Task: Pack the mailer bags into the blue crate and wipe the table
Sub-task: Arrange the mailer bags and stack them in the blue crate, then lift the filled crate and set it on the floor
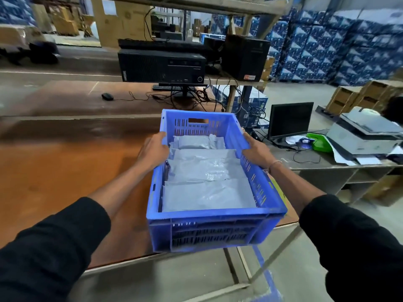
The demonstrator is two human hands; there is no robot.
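Observation:
A blue slotted crate (216, 232) sits at the right end of the brown table (54, 171), its near end jutting past the table's front edge. Several grey mailer bags (207, 177) lie flat inside it, overlapping. My left hand (153, 150) grips the crate's left rim, fingers curled over the top edge. My right hand (254, 149) grips the right rim the same way, thumb inside the wall. Both arms wear black sleeves.
A mouse (107, 96) with its cable lies on the far part of the table. A black computer case (162, 65) sits on a shelf above. To the right stand a monitor (290, 120), a printer (366, 134) and a green object (318, 142) on a lower desk.

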